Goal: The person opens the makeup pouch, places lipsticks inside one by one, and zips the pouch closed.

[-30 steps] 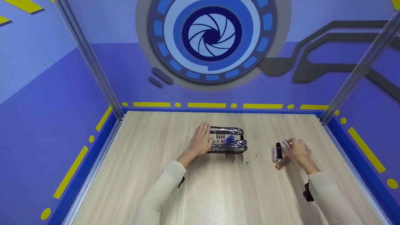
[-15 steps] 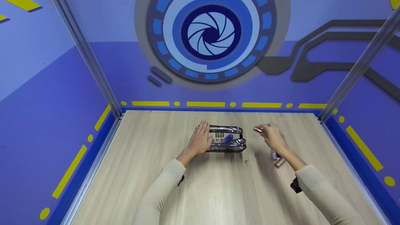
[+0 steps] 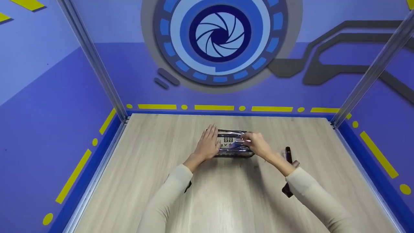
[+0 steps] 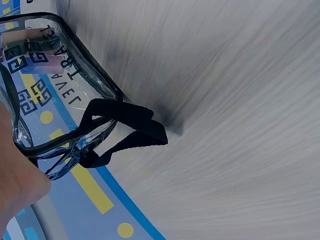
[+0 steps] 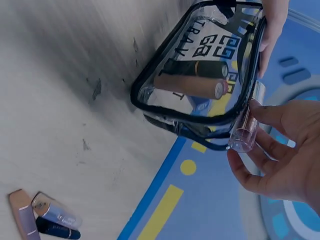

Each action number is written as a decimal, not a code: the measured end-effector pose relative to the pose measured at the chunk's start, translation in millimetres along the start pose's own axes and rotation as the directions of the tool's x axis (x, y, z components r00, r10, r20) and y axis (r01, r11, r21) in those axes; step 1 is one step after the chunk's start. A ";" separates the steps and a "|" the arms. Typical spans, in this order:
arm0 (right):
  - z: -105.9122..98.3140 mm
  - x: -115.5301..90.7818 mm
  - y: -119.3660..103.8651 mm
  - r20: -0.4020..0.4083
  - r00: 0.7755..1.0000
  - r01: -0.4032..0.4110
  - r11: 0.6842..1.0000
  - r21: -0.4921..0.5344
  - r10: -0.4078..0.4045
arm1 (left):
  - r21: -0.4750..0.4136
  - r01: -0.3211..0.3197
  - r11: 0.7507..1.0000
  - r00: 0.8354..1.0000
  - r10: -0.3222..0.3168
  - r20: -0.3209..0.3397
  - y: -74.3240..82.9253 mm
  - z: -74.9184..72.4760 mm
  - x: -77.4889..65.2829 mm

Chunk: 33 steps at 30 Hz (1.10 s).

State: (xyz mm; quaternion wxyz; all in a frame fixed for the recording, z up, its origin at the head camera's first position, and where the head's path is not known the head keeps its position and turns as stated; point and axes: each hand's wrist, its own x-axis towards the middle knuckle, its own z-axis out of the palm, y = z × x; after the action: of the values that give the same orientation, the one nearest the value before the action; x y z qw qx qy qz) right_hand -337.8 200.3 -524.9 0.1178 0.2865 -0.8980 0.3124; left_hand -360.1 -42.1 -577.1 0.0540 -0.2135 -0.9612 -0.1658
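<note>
A clear toiletry bag with black trim and printed letters lies on the table, its top open. My left hand rests on its left end, fingers straight. My right hand is at the bag's right end. In the right wrist view, its thumb and fingers pinch a clear-and-pink lipstick tube right at the bag's open rim. Through the clear side show a brownish-pink tube and a dark tube. The bag's black strap sticks out in the left wrist view.
Right of the bag lie a black tube, a clear-capped tube and a brownish-pink tube, partly behind my right forearm in the head view. A blue patterned wall and metal posts bound the wooden table.
My right hand has moved left from the loose tubes to the bag's opening, carrying the lipstick tube. My left hand has stayed on the bag.
</note>
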 end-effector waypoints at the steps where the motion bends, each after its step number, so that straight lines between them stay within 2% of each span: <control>1: 2.2 1.2 -0.9 0.005 1.000 0.002 1.000 -0.007 -0.002 | 0.002 -0.002 1.000 1.000 0.002 0.000 0.4 0.1 0.0; 7: 10.4 3.4 -3.9 0.016 0.999 0.037 0.998 -0.049 -0.036 | 0.004 -0.009 1.000 1.000 0.009 -0.004 3.0 -0.2 -0.5; 14: 11.3 0.3 -4.8 0.005 0.998 0.056 0.998 -0.035 -0.056 | 0.024 0.002 1.000 1.000 -0.002 0.000 3.8 -1.2 -0.4; 18: 4.0 -1.1 -2.4 -0.046 0.998 0.050 0.998 -0.028 -0.051 | 0.023 -0.010 1.000 1.000 0.010 0.002 3.4 0.1 -0.7; 22: -13.3 -2.7 6.0 -0.129 0.991 0.026 0.999 -0.021 -0.029 | 0.014 -0.017 1.000 1.000 0.017 -0.002 2.4 0.8 -1.2; 24: -24.2 -5.1 15.0 -0.150 0.989 -0.009 1.000 -0.023 0.005 | 0.015 -0.013 1.000 1.000 0.013 0.001 1.8 0.0 -1.5; 27: -41.4 -13.8 34.1 -0.142 0.984 -0.119 0.990 -0.075 0.107 | 0.017 -0.002 1.000 1.000 0.002 0.004 1.3 -2.3 -1.8; 33: -61.8 -48.2 82.4 -0.071 0.944 -0.331 0.929 -0.164 0.323 | 0.006 -0.005 1.000 1.000 0.005 -0.003 0.4 -2.7 -2.3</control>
State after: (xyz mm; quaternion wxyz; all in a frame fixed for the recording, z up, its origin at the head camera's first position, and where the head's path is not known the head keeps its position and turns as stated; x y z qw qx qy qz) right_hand -345.3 313.2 -536.5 0.1078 0.1150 -0.9543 0.2540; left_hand -357.7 -43.5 -574.8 0.0565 -0.2153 -0.9611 -0.1633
